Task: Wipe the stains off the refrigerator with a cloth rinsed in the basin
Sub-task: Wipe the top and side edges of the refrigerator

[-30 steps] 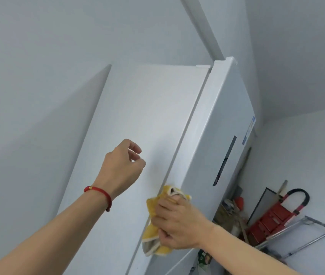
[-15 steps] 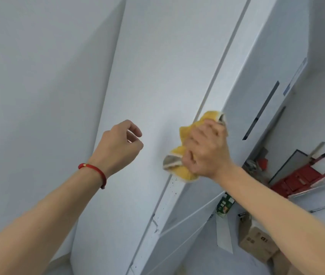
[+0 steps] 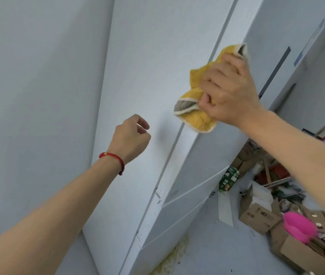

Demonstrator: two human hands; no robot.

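A tall white refrigerator fills the middle of the head view, seen from its side panel and front corner. My right hand grips a bunched yellow cloth and presses it against the front corner edge of the refrigerator, high up. My left hand, with a red string on the wrist, hovers near the side panel with fingers loosely curled and holds nothing. Small dark specks dot the lower corner edge. A pink basin sits on boxes at the lower right.
Cardboard boxes and clutter crowd the floor to the right of the refrigerator. A green carton stands by the door. A grey wall runs close along the left. Yellowish debris lies at the refrigerator's foot.
My right hand has carried the cloth upward along the refrigerator's corner edge. The view has tipped downward, bringing the floor, boxes and pink basin into sight. My left hand stayed loosely curled.
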